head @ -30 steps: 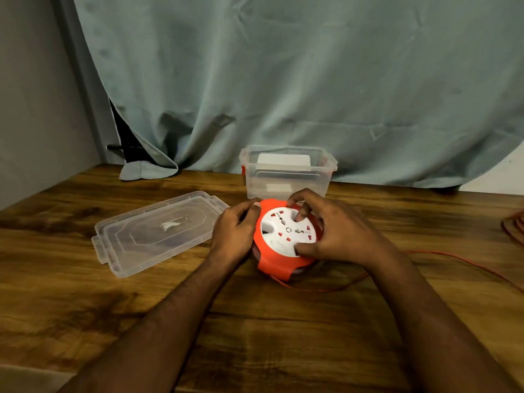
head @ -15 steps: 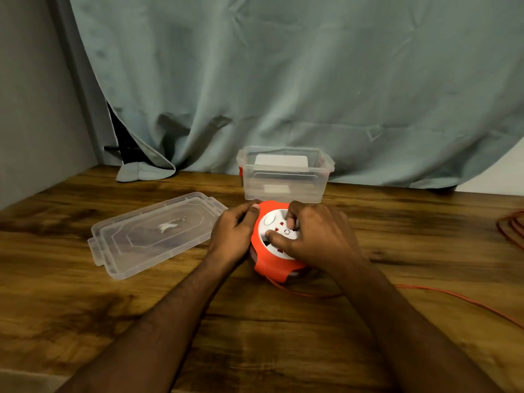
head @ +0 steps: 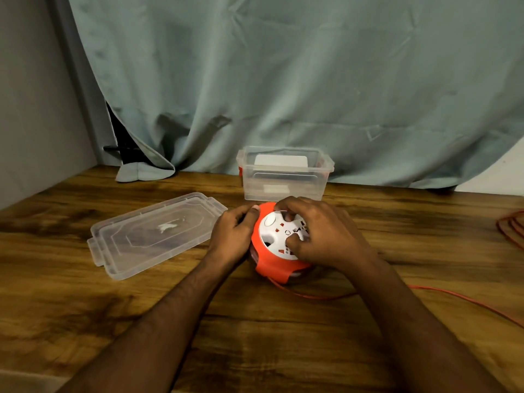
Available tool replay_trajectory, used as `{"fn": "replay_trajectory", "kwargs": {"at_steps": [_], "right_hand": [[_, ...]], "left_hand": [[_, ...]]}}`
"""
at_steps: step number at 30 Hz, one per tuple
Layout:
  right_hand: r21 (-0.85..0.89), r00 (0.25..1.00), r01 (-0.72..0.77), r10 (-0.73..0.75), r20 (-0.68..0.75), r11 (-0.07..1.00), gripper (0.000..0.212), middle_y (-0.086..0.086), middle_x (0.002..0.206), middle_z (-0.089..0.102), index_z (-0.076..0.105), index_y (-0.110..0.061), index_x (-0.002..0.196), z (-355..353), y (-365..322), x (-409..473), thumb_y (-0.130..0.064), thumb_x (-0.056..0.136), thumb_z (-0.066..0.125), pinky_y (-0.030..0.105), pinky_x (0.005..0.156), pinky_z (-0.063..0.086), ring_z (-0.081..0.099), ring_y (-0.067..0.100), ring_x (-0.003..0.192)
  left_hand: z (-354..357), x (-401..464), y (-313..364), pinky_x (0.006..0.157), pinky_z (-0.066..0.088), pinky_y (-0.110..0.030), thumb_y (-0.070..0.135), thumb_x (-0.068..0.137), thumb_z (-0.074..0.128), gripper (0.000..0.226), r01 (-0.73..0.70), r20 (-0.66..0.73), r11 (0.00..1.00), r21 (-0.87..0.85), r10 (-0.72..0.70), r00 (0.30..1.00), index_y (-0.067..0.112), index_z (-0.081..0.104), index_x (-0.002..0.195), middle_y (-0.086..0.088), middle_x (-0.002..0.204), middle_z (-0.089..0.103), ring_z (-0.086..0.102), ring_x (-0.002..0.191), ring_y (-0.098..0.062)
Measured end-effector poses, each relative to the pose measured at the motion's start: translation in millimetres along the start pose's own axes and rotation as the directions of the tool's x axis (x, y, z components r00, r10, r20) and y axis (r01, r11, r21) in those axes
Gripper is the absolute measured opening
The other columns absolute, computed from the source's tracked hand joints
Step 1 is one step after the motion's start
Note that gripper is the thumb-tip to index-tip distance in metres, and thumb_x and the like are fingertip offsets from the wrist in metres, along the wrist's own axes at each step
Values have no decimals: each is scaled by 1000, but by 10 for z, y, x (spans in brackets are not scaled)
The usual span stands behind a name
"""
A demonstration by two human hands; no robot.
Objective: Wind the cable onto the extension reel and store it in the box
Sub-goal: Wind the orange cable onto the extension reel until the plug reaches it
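An orange extension reel (head: 269, 259) with a white socket face lies on the wooden table (head: 255, 336) in front of me. My left hand (head: 234, 236) grips its left rim. My right hand (head: 323, 236) rests on the white face, fingers pressed into it. A thin orange cable (head: 442, 293) runs from under the reel to the right, and more loops of cable (head: 510, 231) lie at the table's right edge. The clear plastic box (head: 285, 173) stands open just behind the reel.
The box's clear lid (head: 153, 234) lies flat to the left of my left hand. A grey-green curtain (head: 283, 80) hangs behind the table, with a wall at the left.
My right hand has turned on the white face, first toward the left, then back over its right side. The cable on the table has shifted nearer. My left hand stayed on the rim.
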State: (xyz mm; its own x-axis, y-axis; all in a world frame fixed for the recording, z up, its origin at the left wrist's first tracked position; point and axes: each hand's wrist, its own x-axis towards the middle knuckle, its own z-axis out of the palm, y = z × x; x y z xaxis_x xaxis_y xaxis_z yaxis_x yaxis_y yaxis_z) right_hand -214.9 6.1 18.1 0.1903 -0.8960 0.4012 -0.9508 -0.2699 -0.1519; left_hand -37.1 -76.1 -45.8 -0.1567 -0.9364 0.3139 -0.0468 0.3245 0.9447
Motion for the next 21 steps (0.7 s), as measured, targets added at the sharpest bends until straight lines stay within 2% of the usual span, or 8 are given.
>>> {"fn": "replay_trajectory", "kwargs": {"at_steps": [3, 6, 10, 12, 15, 21], "right_hand": [[15, 1000, 18, -19, 19, 1000, 68, -20, 119, 62, 48, -45, 136, -33, 35, -7, -48, 70, 62, 25, 67, 35, 58, 12, 98], [11, 996, 36, -37, 79, 999, 74, -19, 127, 59, 45, -45, 140, -71, 54, -23, -42, 71, 71, 27, 73, 39, 57, 12, 105], [23, 993, 30, -32, 110, 999, 82, -17, 135, 58, 42, -45, 145, -96, 74, -48, -34, 72, 77, 26, 76, 42, 58, 14, 112], [41, 996, 19, -23, 91, 999, 84, -20, 132, 60, 41, -46, 144, -107, 87, -51, -33, 70, 77, 26, 74, 44, 59, 13, 109], [66, 994, -9, 2, 107, 998, 85, -23, 123, 60, 37, -49, 139, -127, 82, -50, -33, 67, 79, 25, 69, 46, 57, 11, 101], [85, 993, -33, 23, 118, 996, 78, -22, 117, 62, 36, -50, 127, -138, 80, -62, -45, 63, 81, 24, 65, 41, 60, 12, 97]], "left_hand": [[2, -8, 13, 93, 62, -61, 57, 93, 53, 40, -2, 7, 1000, -22, 3, 1000, 37, 81, 113, 1, 102, 84, 80, 98, -28], [-4, -9, 14, 93, 62, -61, 63, 88, 54, 45, -3, 4, 1000, -29, 3, 1000, 37, 80, 114, 1, 102, 84, 80, 99, -28], [-4, 0, 11, 92, 62, -62, 57, 91, 53, 34, 6, -5, 1000, -29, -6, 1000, 44, 82, 105, 0, 99, 84, 80, 96, -29], [1, -1, 11, 92, 62, -62, 53, 94, 53, 35, -1, -14, 1000, -26, 0, 1000, 39, 83, 105, -1, 97, 84, 80, 94, -30], [2, -5, 13, 93, 61, -62, 57, 92, 54, 42, -4, -10, 1000, -24, 4, 1000, 33, 82, 112, 0, 99, 84, 80, 96, -29], [-7, 12, 6, 93, 62, -61, 62, 86, 53, 43, 8, 5, 1000, -25, -8, 1000, 39, 82, 107, 0, 99, 84, 80, 96, -30]]}}
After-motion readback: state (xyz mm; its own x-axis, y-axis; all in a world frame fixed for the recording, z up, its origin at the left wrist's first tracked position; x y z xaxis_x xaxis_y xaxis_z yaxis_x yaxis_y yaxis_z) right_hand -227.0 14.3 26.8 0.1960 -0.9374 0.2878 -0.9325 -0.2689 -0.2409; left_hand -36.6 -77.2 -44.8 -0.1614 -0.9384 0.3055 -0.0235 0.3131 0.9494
